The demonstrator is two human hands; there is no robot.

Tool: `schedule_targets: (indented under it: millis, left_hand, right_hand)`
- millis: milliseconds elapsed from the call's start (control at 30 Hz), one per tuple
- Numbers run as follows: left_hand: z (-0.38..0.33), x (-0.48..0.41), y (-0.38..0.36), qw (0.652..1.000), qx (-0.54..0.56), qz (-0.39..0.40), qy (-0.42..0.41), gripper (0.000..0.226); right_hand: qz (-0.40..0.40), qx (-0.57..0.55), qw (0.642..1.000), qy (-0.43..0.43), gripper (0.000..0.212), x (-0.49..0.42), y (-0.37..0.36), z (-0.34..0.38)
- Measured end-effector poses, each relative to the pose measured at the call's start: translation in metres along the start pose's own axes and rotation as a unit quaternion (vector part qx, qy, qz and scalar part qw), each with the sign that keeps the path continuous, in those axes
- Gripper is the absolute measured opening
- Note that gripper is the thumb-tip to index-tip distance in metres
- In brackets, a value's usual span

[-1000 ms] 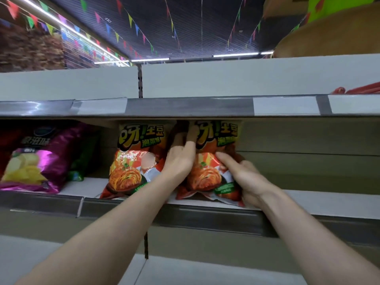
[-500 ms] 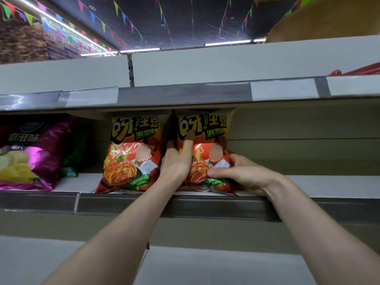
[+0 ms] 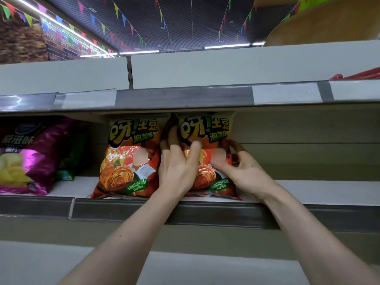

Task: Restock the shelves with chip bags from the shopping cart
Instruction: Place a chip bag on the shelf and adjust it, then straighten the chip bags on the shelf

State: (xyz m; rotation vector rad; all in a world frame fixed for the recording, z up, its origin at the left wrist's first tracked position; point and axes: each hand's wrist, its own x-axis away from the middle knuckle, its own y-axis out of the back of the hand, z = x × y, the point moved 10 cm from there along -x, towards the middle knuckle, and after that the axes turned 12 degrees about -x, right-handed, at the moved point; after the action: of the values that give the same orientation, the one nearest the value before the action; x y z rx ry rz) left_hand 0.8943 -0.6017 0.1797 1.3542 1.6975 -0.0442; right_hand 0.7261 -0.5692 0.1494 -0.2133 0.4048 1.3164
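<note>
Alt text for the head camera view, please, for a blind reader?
Two bare hands steady an upright orange foil chip bag on a grey shelf: left hand on its front, right hand gripping its right edge. A matching bag stands beside it; a purple bag farther left.

Colourful bunting (image 3: 116,9) under dark ceiling (image 3: 181,23), strip lights (image 3: 227,46), brick wall (image 3: 20,46) far left
</note>
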Motion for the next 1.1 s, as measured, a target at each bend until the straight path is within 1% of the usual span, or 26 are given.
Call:
schedule_targets:
  millis: [33,67,133,167,233,300,400,467,567,600,633,700,767,933,1033,1100]
  left_hand:
    - [-0.011,0.004,0.003,0.997,-0.051,-0.019,-0.047,0.072]
    - [-0.021,0.007,0.004,0.988,-0.112,-0.041,-0.095,0.070]
    - [-0.036,0.013,0.003,0.962,-0.198,-0.084,-0.166,0.061]
    - [-0.038,0.013,0.002,0.956,-0.216,-0.094,-0.177,0.057]
    - [-0.037,0.012,-0.002,0.954,-0.229,-0.082,-0.177,0.055]
    - [-0.037,0.011,-0.006,0.949,-0.253,-0.064,-0.175,0.055]
    - [-0.038,0.013,-0.009,0.936,-0.296,-0.065,-0.181,0.048]
    - [-0.040,0.015,-0.007,0.930,-0.304,-0.087,-0.189,0.046]
    - [-0.043,0.018,0.002,0.931,-0.284,-0.126,-0.194,0.044]
    - [-0.044,0.019,0.006,0.930,-0.278,-0.140,-0.195,0.043]
    - [-0.046,0.020,0.009,0.929,-0.273,-0.153,-0.199,0.042]
    - [-0.048,0.022,0.012,0.924,-0.272,-0.172,-0.209,0.038]
    - [-0.048,0.023,0.012,0.920,-0.275,-0.181,-0.213,0.033]
    - [-0.048,0.024,0.008,0.916,-0.295,-0.162,-0.218,0.038]
    - [-0.044,0.026,0.011,0.929,-0.275,-0.137,-0.208,0.043]
    - [-0.038,0.029,0.016,0.947,-0.237,-0.119,-0.181,0.045]
  right_hand:
    - [-0.007,0.007,1.000,-0.002,0.069,0.001,0.001,0.001]
    - [-0.016,0.027,0.999,0.001,0.067,0.003,0.002,0.003]
    - [-0.043,0.118,0.992,0.027,0.051,0.011,0.004,0.015]
    - [-0.050,0.178,0.982,0.047,0.046,0.015,0.003,0.022]
    - [-0.040,0.260,0.960,0.093,0.052,0.021,-0.005,0.033]
    - [-0.023,0.290,0.950,0.114,0.058,0.022,-0.012,0.036]
    - [-0.024,0.320,0.940,0.111,0.061,0.019,-0.012,0.031]
    - [-0.025,0.334,0.935,0.118,0.060,0.022,-0.013,0.033]
    - [-0.045,0.359,0.923,0.132,0.054,0.024,-0.011,0.038]
    - [-0.058,0.384,0.910,0.146,0.052,0.025,-0.011,0.041]
    - [-0.066,0.420,0.889,0.171,0.050,0.028,-0.014,0.047]
    - [-0.052,0.477,0.847,0.231,0.046,0.033,-0.028,0.054]
    - [-0.031,0.496,0.830,0.252,0.046,0.035,-0.036,0.053]
    - [-0.018,0.531,0.818,0.221,0.046,0.034,-0.038,0.053]
    - [-0.020,0.540,0.813,0.214,0.048,0.037,-0.040,0.066]
    - [-0.023,0.523,0.824,0.216,0.047,0.039,-0.042,0.076]
